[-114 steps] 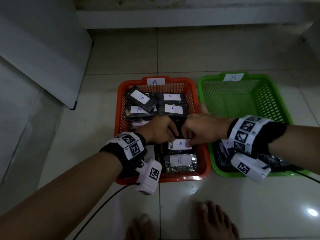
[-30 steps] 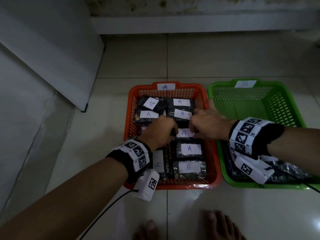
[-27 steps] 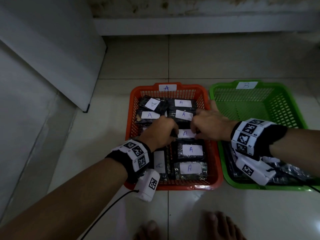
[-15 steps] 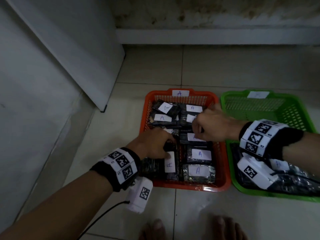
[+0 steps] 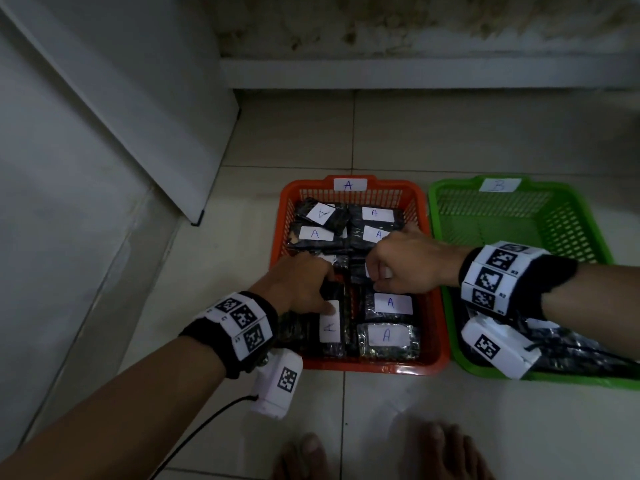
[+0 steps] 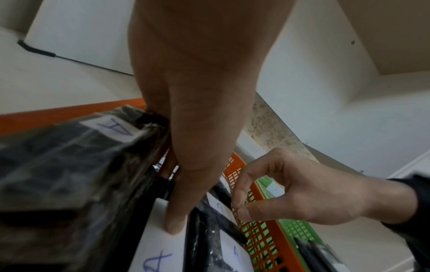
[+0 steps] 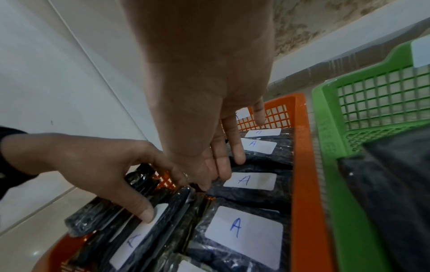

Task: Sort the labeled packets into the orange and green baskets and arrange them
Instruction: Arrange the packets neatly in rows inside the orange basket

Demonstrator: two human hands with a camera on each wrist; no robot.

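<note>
Over the orange basket (image 5: 363, 369), left hand (image 5: 298, 282) grips a packet (image 5: 329, 329).

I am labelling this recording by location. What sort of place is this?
Probably a room in a home, at floor level. The orange basket and green basket stand on a tiled floor, a stained wall rises behind them, and bare feet show at the near edge.

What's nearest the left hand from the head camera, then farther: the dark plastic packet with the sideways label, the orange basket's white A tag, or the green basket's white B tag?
1. Dark plastic packet with the sideways label: touching the left hand, under its thumb.
2. Orange basket's white A tag: far rim, ahead.
3. Green basket's white B tag: far rim, off right.
</note>
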